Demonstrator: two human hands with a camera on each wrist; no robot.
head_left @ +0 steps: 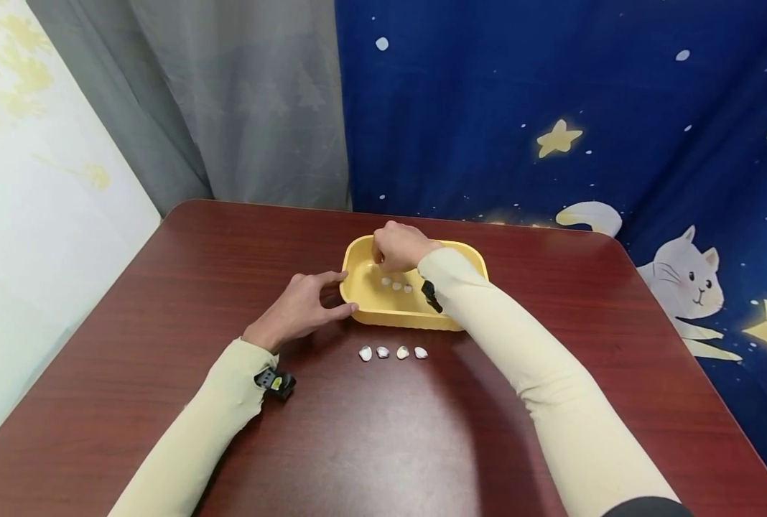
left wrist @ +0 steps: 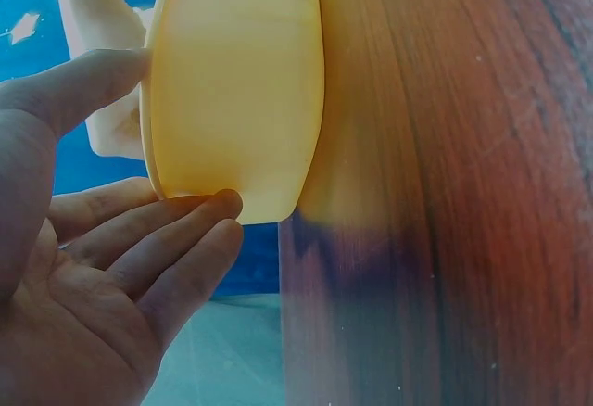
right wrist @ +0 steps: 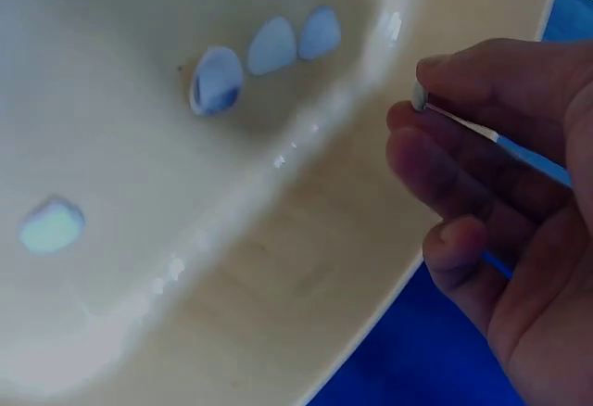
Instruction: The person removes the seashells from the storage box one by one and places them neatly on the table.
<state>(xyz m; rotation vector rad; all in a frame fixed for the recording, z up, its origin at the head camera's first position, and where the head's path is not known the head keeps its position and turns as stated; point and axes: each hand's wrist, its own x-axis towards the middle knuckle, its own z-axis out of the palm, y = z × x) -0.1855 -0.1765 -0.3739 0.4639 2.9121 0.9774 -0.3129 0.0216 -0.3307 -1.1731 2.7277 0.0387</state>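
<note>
A yellow tub [head_left: 409,319] stands on the table. My left hand [head_left: 301,307] touches its left end, thumb and fingers spread; in the left wrist view, the fingertips [left wrist: 222,207] rest on the tub's outer wall. Over the tub's far left part, my right hand [head_left: 404,245] pinches a small pale seashell [right wrist: 420,96] between thumb and forefinger. Inside lie a white-and-purple shell [right wrist: 219,82], two pale shells [right wrist: 272,46] beside it, and another shell [right wrist: 52,225] farther off. In the head view, the right hand hides the pinched shell.
Several shells [head_left: 402,352] lie in a row on the dark red-brown table [head_left: 383,431], in front of the tub. A grey curtain [head_left: 254,108] and a blue star-patterned curtain [head_left: 461,108] hang behind the table. A pale wall [head_left: 41,215] borders the left side.
</note>
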